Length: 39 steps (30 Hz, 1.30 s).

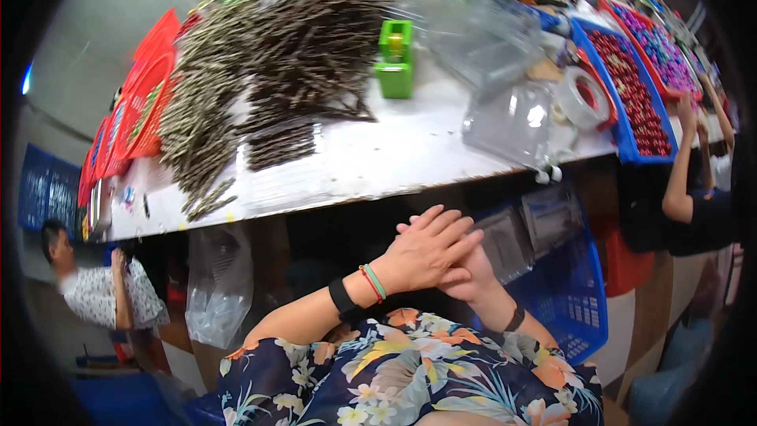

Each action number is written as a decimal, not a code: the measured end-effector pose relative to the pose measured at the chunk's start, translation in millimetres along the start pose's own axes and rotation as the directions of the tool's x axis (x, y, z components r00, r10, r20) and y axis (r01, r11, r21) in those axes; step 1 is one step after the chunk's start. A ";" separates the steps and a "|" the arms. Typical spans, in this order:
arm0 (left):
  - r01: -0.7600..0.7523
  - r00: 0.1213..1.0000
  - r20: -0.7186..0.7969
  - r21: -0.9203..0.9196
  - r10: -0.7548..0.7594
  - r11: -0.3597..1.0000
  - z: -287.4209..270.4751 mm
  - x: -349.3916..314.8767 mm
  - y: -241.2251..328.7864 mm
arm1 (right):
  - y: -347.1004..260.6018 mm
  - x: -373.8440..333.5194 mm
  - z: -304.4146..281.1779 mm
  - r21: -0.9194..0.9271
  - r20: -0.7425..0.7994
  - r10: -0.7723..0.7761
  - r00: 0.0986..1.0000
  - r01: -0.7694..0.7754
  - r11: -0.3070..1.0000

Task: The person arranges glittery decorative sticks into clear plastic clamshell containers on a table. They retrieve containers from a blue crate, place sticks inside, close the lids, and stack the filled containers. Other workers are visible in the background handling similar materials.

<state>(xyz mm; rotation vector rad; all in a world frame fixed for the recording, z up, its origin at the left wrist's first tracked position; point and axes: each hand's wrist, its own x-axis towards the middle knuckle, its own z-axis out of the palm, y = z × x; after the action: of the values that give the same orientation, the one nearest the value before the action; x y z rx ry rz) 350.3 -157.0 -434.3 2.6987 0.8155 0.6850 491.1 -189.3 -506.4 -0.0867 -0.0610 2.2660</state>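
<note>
The left hand (426, 255) is laid, fingers extended, over the right hand (476, 272), whose grip cannot be told. The clear packets (505, 243), in the blue basket (590, 280) alongside, are judged light, flexible and slippery, best pinched by an edge.

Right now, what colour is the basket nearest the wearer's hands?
The basket is blue; it shows best in the head view, the only one here.

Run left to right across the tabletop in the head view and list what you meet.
Red baskets, pale stick pile, dark stick pile, green tape dispenser, clear plastic packaging, white tape roll, blue tray.
</note>
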 end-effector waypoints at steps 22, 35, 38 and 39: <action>0.806 0.406 -0.785 0.067 -0.467 0.588 -203.1 -258.2 -125.3 | 69.6 171.0 201.1 -0.968 -0.062 0.083 0.995 -0.040 -0.247; 0.781 -0.004 -0.757 -0.410 -0.653 0.471 -171.9 -303.2 -124.1 | 206.5 325.7 155.8 -0.169 0.331 0.489 0.807 0.561 -0.811; 0.805 0.063 -0.779 -0.329 -0.623 0.494 -165.9 -298.8 -120.7 | 215.9 335.2 147.4 -0.080 0.346 0.524 0.778 0.581 -0.810; 0.800 0.054 -0.787 -0.334 -0.615 0.498 -166.3 -301.1 -121.1 | 217.1 338.9 148.0 -0.073 0.363 0.541 0.759 0.602 -0.795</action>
<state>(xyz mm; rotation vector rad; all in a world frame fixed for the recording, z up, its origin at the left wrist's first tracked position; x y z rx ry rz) -9.5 -215.4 -443.9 1.3575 2.3420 1.6779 96.1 -70.8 -389.1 -0.3352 -2.8251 0.0077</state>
